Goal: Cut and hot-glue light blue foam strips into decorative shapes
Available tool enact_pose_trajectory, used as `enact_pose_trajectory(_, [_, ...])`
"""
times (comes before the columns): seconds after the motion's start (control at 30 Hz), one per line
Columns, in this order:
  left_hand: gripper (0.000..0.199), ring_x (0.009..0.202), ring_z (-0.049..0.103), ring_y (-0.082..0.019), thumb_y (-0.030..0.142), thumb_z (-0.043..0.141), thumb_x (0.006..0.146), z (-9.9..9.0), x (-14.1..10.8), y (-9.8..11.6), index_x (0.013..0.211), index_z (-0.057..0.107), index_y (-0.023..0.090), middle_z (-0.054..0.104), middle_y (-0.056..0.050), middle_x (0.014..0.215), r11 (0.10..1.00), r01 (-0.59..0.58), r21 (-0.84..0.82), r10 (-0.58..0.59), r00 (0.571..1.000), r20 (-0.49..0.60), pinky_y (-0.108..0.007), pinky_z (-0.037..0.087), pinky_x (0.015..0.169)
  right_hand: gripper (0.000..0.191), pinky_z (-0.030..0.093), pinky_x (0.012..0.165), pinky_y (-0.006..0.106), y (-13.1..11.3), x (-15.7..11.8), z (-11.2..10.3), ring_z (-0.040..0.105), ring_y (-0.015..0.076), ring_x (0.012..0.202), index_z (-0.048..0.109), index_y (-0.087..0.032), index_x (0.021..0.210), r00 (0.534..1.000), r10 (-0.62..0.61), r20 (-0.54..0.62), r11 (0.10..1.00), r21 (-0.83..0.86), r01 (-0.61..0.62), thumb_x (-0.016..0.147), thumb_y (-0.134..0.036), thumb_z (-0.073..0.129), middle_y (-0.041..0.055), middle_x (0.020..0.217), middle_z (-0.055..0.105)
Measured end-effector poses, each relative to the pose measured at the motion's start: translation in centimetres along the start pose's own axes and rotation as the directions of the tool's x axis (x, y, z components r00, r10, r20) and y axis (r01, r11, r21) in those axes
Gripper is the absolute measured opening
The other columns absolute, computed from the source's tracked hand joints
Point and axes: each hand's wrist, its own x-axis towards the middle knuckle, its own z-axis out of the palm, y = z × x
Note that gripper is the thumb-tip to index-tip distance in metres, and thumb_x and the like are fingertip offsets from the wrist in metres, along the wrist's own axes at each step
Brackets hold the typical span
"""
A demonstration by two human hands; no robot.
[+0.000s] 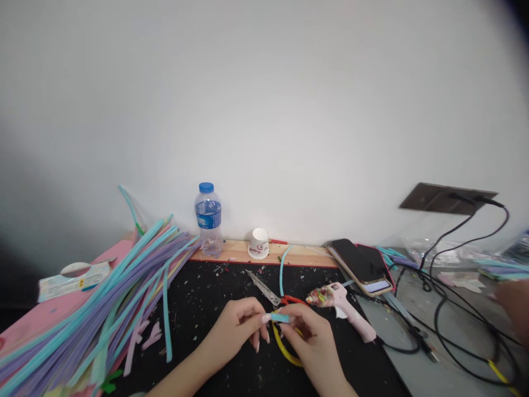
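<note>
My left hand and my right hand meet over the black mat and pinch a short light-blue strip between their fingertips. A yellow strip curves below the hands, partly hidden by my right hand. Scissors with red handles lie just beyond the hands. A pink glue gun lies to the right of my right hand.
A big pile of blue and purple strips covers the left side. A water bottle and a white cup stand on the wooden ledge. Phones and black cables lie right. Another person's hand shows at the right edge.
</note>
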Motion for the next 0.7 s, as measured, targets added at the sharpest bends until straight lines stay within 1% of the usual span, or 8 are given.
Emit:
enact_pose_trajectory(0.07, [0.025, 0.039, 0.051, -0.010, 0.036, 0.058, 0.080, 0.11, -0.06, -0.15, 0.066, 0.055, 0.015, 0.062, -0.001, 0.054, 0.995, 0.047, -0.086, -0.044, 0.998, 0.034, -0.020, 0.040, 0.043, 0.007, 0.049, 0.062, 0.025, -0.16, 0.02, -0.10, 0.062, 0.0168, 0.067, 0.066, -0.017, 0.080, 0.994, -0.111, 0.019, 0.990, -0.081, 0.112, 0.078, -0.017, 0.058, 0.0054, 0.076, 0.067])
enact_pose_trajectory(0.13, [0.029, 0.038, 0.050, -0.009, 0.039, 0.059, 0.080, 0.20, -0.11, -0.19, 0.066, 0.054, 0.015, 0.061, -0.001, 0.052, 0.988, 0.082, -0.128, -0.074, 0.995, 0.071, -0.019, 0.039, 0.041, 0.009, 0.049, 0.065, 0.024, -0.37, -0.02, -0.20, 0.062, 0.0167, 0.070, 0.065, -0.017, 0.079, 0.980, -0.196, 0.037, 0.974, -0.111, 0.199, 0.081, -0.015, 0.056, 0.0051, 0.076, 0.067])
enact_pose_trajectory(0.27, [0.036, 0.037, 0.051, -0.009, 0.046, 0.055, 0.081, 0.20, -0.04, -0.22, 0.065, 0.053, 0.014, 0.060, -0.001, 0.050, 0.975, 0.139, -0.171, -0.121, 0.986, 0.111, -0.019, 0.040, 0.040, 0.013, 0.048, 0.067, 0.023, -0.46, -0.20, -0.19, 0.062, 0.0154, 0.070, 0.064, -0.018, 0.078, 0.961, -0.273, 0.050, 0.953, -0.125, 0.277, 0.083, -0.013, 0.053, 0.0045, 0.074, 0.066])
enact_pose_trajectory(0.37, [0.037, 0.036, 0.049, -0.009, 0.047, 0.057, 0.078, 0.13, 0.04, -0.42, 0.063, 0.051, 0.014, 0.057, 0.001, 0.046, 0.968, 0.168, -0.189, -0.145, 0.981, 0.128, -0.018, 0.039, 0.039, 0.013, 0.048, 0.067, 0.022, -0.19, -0.26, -0.03, 0.061, 0.0148, 0.070, 0.063, -0.017, 0.078, 0.945, -0.324, 0.048, 0.938, -0.114, 0.327, 0.083, -0.011, 0.053, 0.0043, 0.074, 0.065])
enact_pose_trajectory(0.43, [0.036, 0.036, 0.048, -0.008, 0.047, 0.060, 0.077, 0.12, 0.05, -0.54, 0.063, 0.051, 0.014, 0.056, 0.002, 0.045, 0.969, 0.164, -0.183, -0.140, 0.981, 0.133, -0.018, 0.038, 0.038, 0.012, 0.048, 0.067, 0.022, 0.04, -0.28, 0.05, 0.061, 0.0149, 0.071, 0.063, -0.016, 0.077, 0.948, -0.316, 0.044, 0.943, -0.096, 0.319, 0.082, -0.010, 0.054, 0.0046, 0.075, 0.065])
enact_pose_trajectory(0.53, [0.035, 0.036, 0.047, -0.007, 0.045, 0.062, 0.075, 0.10, 0.04, -0.55, 0.064, 0.052, 0.014, 0.055, 0.003, 0.044, 0.968, 0.174, -0.182, -0.151, 0.979, 0.133, -0.017, 0.038, 0.039, 0.011, 0.046, 0.062, 0.021, 0.32, -0.35, 0.05, 0.060, 0.0142, 0.067, 0.062, -0.017, 0.075, 0.976, -0.205, 0.075, 0.973, -0.094, 0.212, 0.082, -0.012, 0.055, 0.0042, 0.076, 0.066])
enact_pose_trajectory(0.63, [0.033, 0.034, 0.046, -0.007, 0.043, 0.063, 0.075, -0.01, -0.03, -0.34, 0.064, 0.052, 0.014, 0.056, 0.003, 0.043, 0.937, 0.265, -0.229, -0.226, 0.956, 0.186, -0.016, 0.038, 0.038, 0.010, 0.044, 0.055, 0.020, 0.38, -0.45, -0.02, 0.057, 0.0128, 0.061, 0.060, -0.017, 0.073, 0.989, -0.125, 0.084, 0.985, -0.113, 0.134, 0.081, -0.013, 0.055, 0.0028, 0.073, 0.064])
enact_pose_trajectory(0.7, [0.033, 0.034, 0.047, -0.006, 0.043, 0.062, 0.077, -0.12, -0.12, -0.15, 0.065, 0.053, 0.014, 0.058, 0.002, 0.045, 0.896, 0.343, -0.281, -0.283, 0.930, 0.235, -0.015, 0.036, 0.036, 0.010, 0.045, 0.057, 0.020, 0.28, -0.48, -0.05, 0.058, 0.0131, 0.063, 0.060, -0.017, 0.075, 0.983, -0.164, 0.079, 0.980, -0.106, 0.171, 0.082, -0.012, 0.055, 0.0030, 0.073, 0.064])
